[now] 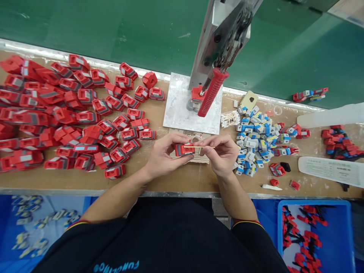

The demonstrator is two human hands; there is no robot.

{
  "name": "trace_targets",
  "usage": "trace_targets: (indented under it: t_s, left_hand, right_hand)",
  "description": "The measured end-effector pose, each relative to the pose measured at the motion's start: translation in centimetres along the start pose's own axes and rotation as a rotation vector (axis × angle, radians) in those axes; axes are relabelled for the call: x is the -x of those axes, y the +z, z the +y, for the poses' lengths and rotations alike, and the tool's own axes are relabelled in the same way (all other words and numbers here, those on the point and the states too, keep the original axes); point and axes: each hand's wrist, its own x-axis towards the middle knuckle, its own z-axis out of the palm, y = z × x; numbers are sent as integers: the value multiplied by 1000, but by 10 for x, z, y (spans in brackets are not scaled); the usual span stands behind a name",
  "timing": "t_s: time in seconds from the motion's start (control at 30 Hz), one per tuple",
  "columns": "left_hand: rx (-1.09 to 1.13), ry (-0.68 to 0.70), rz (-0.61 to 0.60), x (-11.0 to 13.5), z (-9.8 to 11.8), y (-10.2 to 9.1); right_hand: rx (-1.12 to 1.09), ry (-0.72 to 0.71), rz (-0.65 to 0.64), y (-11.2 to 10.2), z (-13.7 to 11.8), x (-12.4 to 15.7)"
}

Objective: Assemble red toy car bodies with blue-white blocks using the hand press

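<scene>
My left hand (165,155) is closed around a small red plastic housing (184,149), held just above the wooden bench. My right hand (220,153) pinches a thin pale pin (193,146) that lies across the top of the housing. Both hands meet at the bench's middle, in front of a small manual press whose red-gripped lever (212,93) hangs over a grey base plate (178,110). Another red part (197,93) sits under the press head.
A large heap of red housings (65,113) covers the bench's left side. Several small blue, white and grey pieces (253,140) are piled at the right. A blue bin (338,242) with red parts sits at the lower right, and a green belt (113,30) runs behind.
</scene>
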Motion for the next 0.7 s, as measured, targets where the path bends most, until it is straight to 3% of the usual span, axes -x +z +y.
trace_targets:
  t_s: [0.43, 0.7]
  left_hand:
    - [-58, -35, 6, -1, 2, -3]
    - [-173, 69, 8, -5, 4, -7]
  right_hand:
    - [163, -94, 47, -6, -4, 2]
    - [291, -174, 72, -12, -8, 2]
